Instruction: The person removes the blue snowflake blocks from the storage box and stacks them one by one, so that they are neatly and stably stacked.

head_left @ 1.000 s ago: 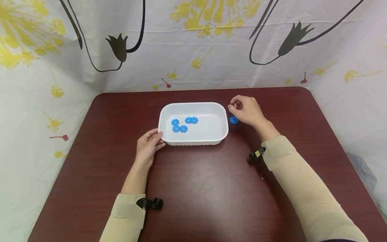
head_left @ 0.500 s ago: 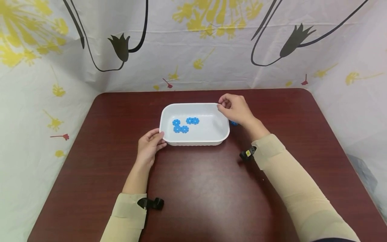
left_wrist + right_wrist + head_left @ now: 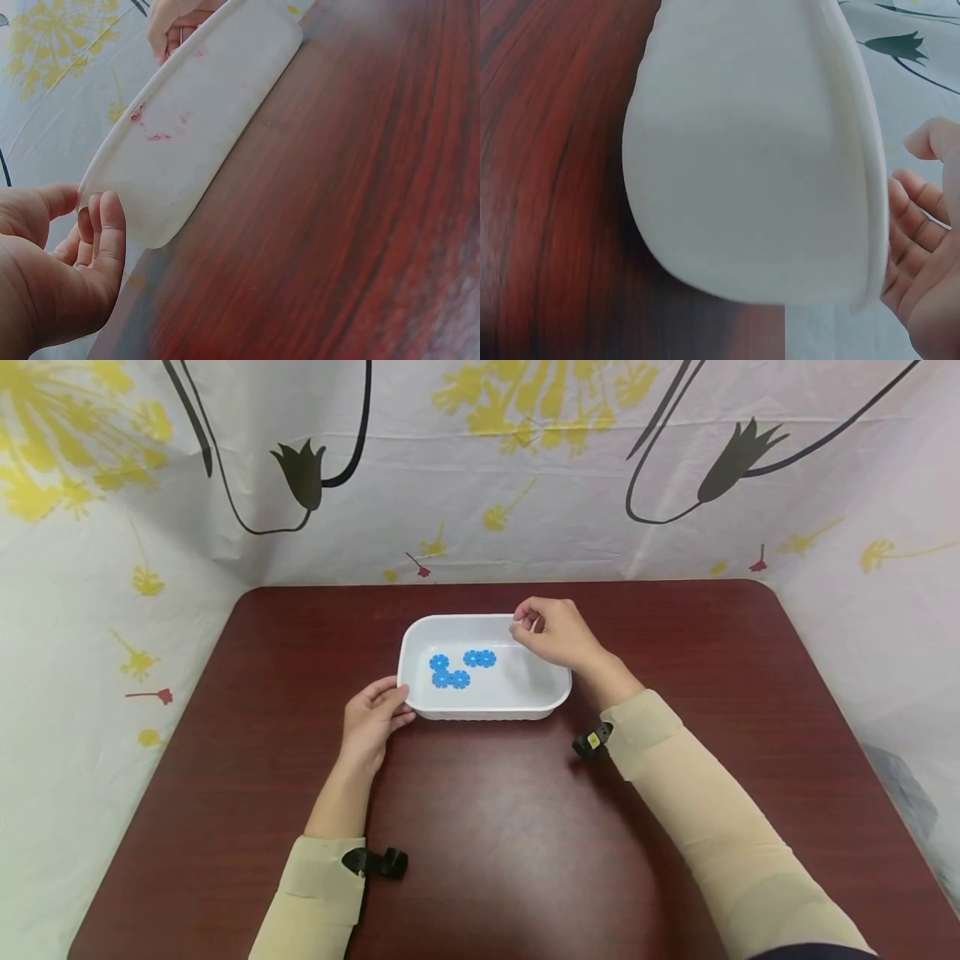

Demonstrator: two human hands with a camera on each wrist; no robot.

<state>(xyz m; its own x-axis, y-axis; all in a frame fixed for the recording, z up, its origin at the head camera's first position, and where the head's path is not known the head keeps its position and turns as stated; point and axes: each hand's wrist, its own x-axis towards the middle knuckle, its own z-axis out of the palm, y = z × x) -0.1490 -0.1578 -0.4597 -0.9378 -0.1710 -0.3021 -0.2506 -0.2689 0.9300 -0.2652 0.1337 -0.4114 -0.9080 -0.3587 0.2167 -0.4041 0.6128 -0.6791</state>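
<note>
A white tray [image 3: 487, 713] lies on the table in the head view. My left hand [image 3: 367, 722] grips its near left corner, thumb on the rim and fingers beneath; the left wrist view shows this hand [image 3: 75, 277] on the tray's edge [image 3: 202, 112]. Inside the tray are a linked group of blue discs [image 3: 442, 678] and a joined pair [image 3: 480, 658]. My right hand [image 3: 558, 631] hovers over the far right part of the tray. Its fingers are loosely curled, and the right wrist view shows the thumb of this hand [image 3: 934, 232] apart, with nothing visible between.
The dark red tabletop [image 3: 480, 827] extends around the tray. Behind it hangs a white cloth [image 3: 540, 543] with printed flowers, which also covers both sides. Each wrist wears a small black device, such as the one on the left sleeve [image 3: 375, 862].
My right hand has moved left, from beside the tray to above it. The single blue disc right of the tray is now out of sight around my right hand and wrist. My left hand keeps its grip.
</note>
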